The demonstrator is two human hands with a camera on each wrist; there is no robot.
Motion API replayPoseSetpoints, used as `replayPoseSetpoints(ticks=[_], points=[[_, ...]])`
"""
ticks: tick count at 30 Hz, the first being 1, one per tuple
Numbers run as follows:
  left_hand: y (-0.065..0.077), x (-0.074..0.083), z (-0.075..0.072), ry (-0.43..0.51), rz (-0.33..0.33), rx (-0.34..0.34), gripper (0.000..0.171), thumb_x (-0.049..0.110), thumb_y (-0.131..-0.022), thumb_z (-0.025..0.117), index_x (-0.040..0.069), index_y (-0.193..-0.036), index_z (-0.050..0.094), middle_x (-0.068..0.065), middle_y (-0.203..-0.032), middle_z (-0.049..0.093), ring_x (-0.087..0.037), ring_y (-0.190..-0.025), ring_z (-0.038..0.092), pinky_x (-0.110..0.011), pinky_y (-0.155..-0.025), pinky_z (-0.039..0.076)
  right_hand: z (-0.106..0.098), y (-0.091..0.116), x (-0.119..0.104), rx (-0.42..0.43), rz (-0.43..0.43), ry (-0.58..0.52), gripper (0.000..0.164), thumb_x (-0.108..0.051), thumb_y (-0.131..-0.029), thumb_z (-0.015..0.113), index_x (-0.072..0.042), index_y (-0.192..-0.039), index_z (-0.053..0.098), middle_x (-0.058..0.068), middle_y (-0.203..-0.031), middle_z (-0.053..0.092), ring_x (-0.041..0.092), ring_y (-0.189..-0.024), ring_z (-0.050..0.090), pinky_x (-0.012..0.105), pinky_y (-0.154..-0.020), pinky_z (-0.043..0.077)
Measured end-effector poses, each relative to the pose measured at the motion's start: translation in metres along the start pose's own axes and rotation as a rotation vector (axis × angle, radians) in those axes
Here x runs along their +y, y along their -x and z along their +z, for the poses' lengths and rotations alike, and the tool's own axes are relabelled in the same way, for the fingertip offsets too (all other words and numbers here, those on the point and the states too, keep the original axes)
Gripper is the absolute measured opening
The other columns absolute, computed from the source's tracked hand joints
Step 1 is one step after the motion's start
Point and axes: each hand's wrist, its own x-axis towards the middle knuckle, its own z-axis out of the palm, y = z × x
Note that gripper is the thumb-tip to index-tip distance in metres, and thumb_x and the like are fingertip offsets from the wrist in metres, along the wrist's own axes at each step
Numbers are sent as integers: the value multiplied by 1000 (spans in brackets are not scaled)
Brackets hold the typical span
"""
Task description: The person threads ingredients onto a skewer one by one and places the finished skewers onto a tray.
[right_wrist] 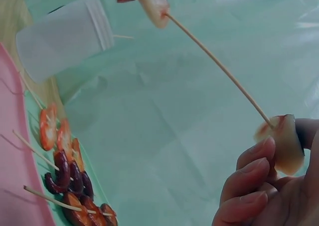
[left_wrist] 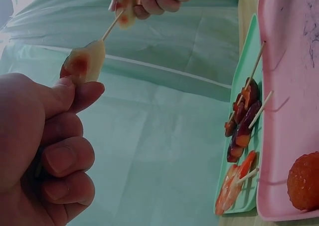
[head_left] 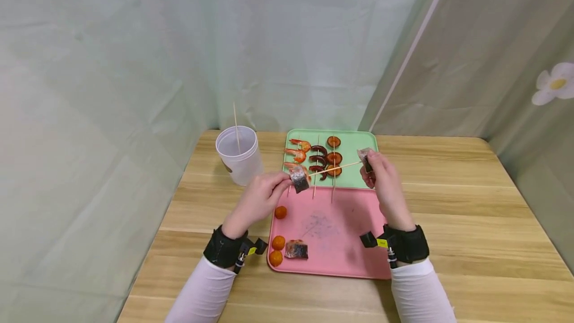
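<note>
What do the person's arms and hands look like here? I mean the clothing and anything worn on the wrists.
Both arms are in pale pink long sleeves. Each wrist carries a wide black strap: the left black wrist band and the right black wrist band. A small black camera unit with a yellow label and a short cable sits on the inner side of each band. The left hand and right hand are bare, without gloves.

The right hand (head_left: 381, 176) covers the skewer's (head_left: 334, 168) end; the counter's (head_left: 471, 203) near edge is cut off.
</note>
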Motion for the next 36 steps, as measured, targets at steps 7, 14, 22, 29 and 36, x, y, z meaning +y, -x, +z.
replayPoseSetpoints(ticks=[7, 14, 22, 29, 36], points=[[0, 0, 2, 11, -14, -13, 10, 9, -106, 69, 9, -97, 74, 3, -76, 57, -10, -63, 48, -28, -59, 42, 20, 3, 5, -64, 3, 43, 47, -48, -117, 39, -3, -122, 56, 9, -83, 49, 17, -70, 43, 28, -62, 35], [0, 1, 2, 15, -12, -9, 9, 7, -106, 68, 8, -97, 73, 3, -75, 55, -10, -62, 47, -28, -58, 42, 41, 9, 9, -159, 37, 8, 54, -53, -115, 40, -1, -115, 52, 11, -84, 48, 18, -71, 43, 27, -65, 36], [-1, 2, 4, 4, 11, -15, 8, 7, -105, 69, 7, -99, 74, 3, -75, 56, -10, -63, 47, -28, -59, 42, 60, 16, 11, -265, 79, 47, 48, -54, -115, 40, -6, -113, 50, 12, -84, 50, 24, -73, 45, 29, -67, 38], [-1, 3, 6, 2, 17, -19, 6, 7, -105, 70, 6, -100, 74, 2, -76, 56, -11, -64, 48, -29, -59, 43, 65, 18, 10, -307, 61, 88, 48, -51, -116, 40, -6, -118, 54, 12, -83, 52, 23, -72, 47, 32, -66, 39], [0, 5, 5, 4, 4, -26, 8, 8, -105, 69, 7, -99, 74, 3, -74, 53, -11, -63, 46, -28, -58, 41, 64, 19, 12, -303, 68, 96, 52, -59, -112, 43, -9, -112, 55, 12, -84, 53, 24, -73, 48, 29, -65, 39]])
